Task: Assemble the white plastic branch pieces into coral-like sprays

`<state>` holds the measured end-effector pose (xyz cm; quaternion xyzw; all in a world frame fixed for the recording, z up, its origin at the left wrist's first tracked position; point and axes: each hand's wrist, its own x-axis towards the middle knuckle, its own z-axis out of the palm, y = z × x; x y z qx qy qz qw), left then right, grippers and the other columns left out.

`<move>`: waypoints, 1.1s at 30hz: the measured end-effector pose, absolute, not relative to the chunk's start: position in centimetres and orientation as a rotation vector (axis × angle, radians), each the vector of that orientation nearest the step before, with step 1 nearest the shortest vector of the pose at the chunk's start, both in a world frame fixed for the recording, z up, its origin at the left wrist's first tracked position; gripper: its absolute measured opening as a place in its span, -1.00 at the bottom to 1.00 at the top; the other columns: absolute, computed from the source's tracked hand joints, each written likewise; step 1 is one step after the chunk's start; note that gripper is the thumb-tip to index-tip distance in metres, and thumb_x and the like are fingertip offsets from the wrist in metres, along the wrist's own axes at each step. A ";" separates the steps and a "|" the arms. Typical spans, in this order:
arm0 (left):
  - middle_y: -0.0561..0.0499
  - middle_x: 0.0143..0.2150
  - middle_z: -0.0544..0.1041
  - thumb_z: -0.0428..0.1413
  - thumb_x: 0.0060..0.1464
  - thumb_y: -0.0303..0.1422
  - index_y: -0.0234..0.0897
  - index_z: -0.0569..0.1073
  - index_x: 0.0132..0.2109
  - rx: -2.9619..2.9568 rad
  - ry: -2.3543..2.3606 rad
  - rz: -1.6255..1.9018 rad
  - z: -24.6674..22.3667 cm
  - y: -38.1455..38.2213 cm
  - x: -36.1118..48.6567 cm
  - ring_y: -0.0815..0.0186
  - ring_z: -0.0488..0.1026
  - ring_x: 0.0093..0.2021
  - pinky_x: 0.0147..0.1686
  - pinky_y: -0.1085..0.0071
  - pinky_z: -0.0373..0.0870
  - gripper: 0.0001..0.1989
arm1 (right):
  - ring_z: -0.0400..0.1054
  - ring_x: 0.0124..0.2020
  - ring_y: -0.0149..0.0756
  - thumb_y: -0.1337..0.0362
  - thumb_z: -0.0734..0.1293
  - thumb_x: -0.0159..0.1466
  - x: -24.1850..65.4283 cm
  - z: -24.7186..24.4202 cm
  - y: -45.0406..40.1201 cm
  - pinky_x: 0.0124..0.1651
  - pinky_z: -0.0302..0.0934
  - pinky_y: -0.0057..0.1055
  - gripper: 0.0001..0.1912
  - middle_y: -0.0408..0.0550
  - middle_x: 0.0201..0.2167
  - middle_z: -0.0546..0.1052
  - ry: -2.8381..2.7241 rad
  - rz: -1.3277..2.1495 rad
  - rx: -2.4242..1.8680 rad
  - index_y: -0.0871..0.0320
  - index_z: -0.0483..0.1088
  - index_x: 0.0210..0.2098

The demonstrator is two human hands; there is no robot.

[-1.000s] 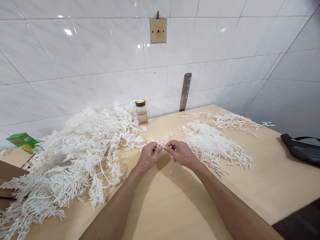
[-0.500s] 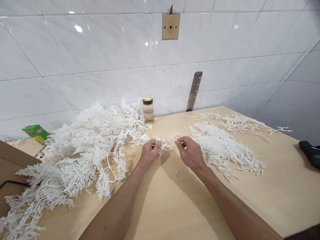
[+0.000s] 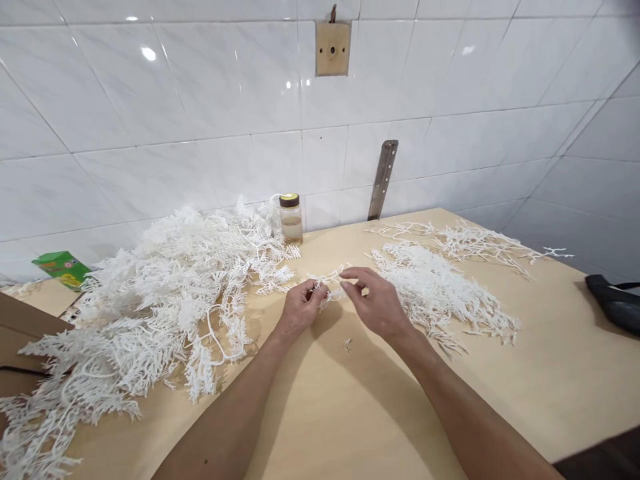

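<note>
My left hand [image 3: 301,308] pinches a white branched plastic sprig [image 3: 334,291] above the middle of the table. Close to the sprig's right side is my right hand [image 3: 373,300], its thumb and forefinger apart with nothing visible between them. A large heap of white feathery branches [image 3: 170,287] spreads over the left side. Right of my right hand lies a smaller pile of white sprigs [image 3: 440,287], and bare white stems [image 3: 485,245] lie behind it. One tiny loose piece [image 3: 348,345] rests on the table below my hands.
A jar with a dark and yellow lid [image 3: 291,220] stands at the tiled wall. Beside it a metal bracket [image 3: 383,180] leans there. A green box [image 3: 63,269] and brown cardboard [image 3: 30,327] are at the left. A black object [image 3: 614,303] lies at the right edge of the wooden table [image 3: 320,413].
My right thumb and forefinger have parted, and the hand has moved slightly closer to my left hand. The whole view has shifted a little. My left hand still holds the sprig.
</note>
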<state>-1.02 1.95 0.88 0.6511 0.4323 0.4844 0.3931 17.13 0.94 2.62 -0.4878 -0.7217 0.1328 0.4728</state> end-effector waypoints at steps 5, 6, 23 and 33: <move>0.13 -0.55 0.26 0.09 0.12 -0.07 -0.30 0.38 -0.43 1.631 1.103 1.251 0.8 1.9 -0.6 0.44 0.17 -0.51 -0.47 0.49 0.13 -0.63 | 0.41 -0.39 -0.30 0.19 0.25 0.31 15.4 2.3 0.6 -0.26 0.30 -0.34 -0.80 -0.02 -0.27 0.59 -1.849 0.423 -1.175 0.09 0.51 -0.28; 0.13 -0.55 0.25 0.09 0.12 -0.07 -0.30 0.38 -0.43 1.635 1.104 1.251 0.7 2.0 -0.7 0.44 0.17 -0.51 -0.47 0.49 0.12 -0.63 | 0.41 -0.39 -0.29 0.19 0.26 0.31 15.5 2.2 0.6 -0.26 0.29 -0.34 -0.80 -0.03 -0.30 0.60 -1.848 0.423 -1.192 0.08 0.51 -0.30; 0.16 -0.61 0.17 0.07 0.12 -0.19 -0.26 0.26 -0.54 1.598 1.410 1.407 0.0 2.9 -1.3 0.44 0.12 -0.54 -0.50 0.48 0.08 -0.65 | 0.38 -0.29 -0.28 0.35 0.15 0.36 13.9 1.6 -0.7 -0.19 0.28 -0.34 -0.79 0.00 -0.28 0.50 -2.074 0.446 -0.932 0.12 0.38 -0.34; -0.07 -0.22 0.58 0.05 0.22 -0.34 -0.20 0.57 -0.15 2.188 1.230 1.331 -0.4 1.1 0.0 0.25 0.48 -0.20 -0.15 0.33 0.39 -0.81 | 0.35 -0.41 -0.21 0.26 0.27 0.20 23.5 3.1 2.9 -0.14 0.21 -0.20 -0.85 0.07 -0.34 0.53 -1.396 0.055 -1.701 0.17 0.43 -0.28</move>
